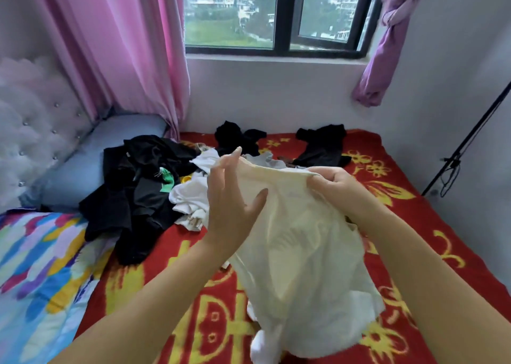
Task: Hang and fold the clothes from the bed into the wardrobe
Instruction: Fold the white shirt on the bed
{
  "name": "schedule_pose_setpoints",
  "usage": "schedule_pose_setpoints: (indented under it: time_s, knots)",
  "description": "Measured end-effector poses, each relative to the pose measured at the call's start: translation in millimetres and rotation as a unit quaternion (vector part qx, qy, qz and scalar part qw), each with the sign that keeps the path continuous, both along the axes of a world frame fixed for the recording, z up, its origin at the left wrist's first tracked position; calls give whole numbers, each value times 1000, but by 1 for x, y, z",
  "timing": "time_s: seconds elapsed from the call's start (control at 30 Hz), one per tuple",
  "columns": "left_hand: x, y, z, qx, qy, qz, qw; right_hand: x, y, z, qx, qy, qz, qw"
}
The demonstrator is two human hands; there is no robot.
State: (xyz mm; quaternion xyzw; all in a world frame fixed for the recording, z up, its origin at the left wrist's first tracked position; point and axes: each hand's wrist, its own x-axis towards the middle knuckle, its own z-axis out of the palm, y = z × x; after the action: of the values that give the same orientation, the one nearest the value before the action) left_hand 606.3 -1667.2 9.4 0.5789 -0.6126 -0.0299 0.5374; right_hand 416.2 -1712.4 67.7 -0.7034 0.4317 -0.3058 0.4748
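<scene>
A cream garment (298, 247) hangs above the bed between my hands. My right hand (336, 189) grips its top edge with curled fingers. My left hand (232, 197) is spread, fingers straight, its fingertips touching the upper left edge of the cloth. The garment's lower part drapes down onto the red and yellow blanket (414, 225). Behind it lies a heap of black clothes (138, 197) and white clothes (190, 197). Two more black pieces (237, 138) (323, 145) lie near the wall.
A grey pillow (80, 170) and tufted headboard (30, 131) are at the left, a colourful quilt (36, 267) at the near left. Pink curtains (124, 45) flank the window (276, 12). A black stand (464, 148) leans at the right wall. No wardrobe shows.
</scene>
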Motion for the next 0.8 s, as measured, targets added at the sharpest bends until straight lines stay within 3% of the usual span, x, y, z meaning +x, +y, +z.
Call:
schedule_pose_setpoints:
  time_s: [0.07, 0.1, 0.17, 0.2, 0.4, 0.53, 0.67, 0.8]
  knots:
    - [10, -15, 7, 70, -95, -51, 992, -3, 3, 20, -26, 26, 64, 997]
    - [16, -22, 8, 142, -112, -124, 976, -3, 4, 29, -46, 49, 95, 993]
    - [23, -28, 7, 266, -48, -275, 923, -5, 4, 40, -89, 113, 133, 981]
    - [26, -30, 7, 299, -8, -296, 907, -9, 0, 43, -108, 149, 135, 973]
    - [48, -36, 35, 256, 49, -215, 941, -43, -35, 33, -136, 425, 73, 892]
    - [63, -37, 57, 305, 28, -210, 928, -67, -52, 11, -106, 426, -20, 898]
    - [83, -39, 70, 312, -22, -182, 932, -76, -59, 3, -103, 376, -40, 920]
    - [108, -39, 76, 287, 87, -166, 939, -87, -72, 9, -113, 302, -60, 945]
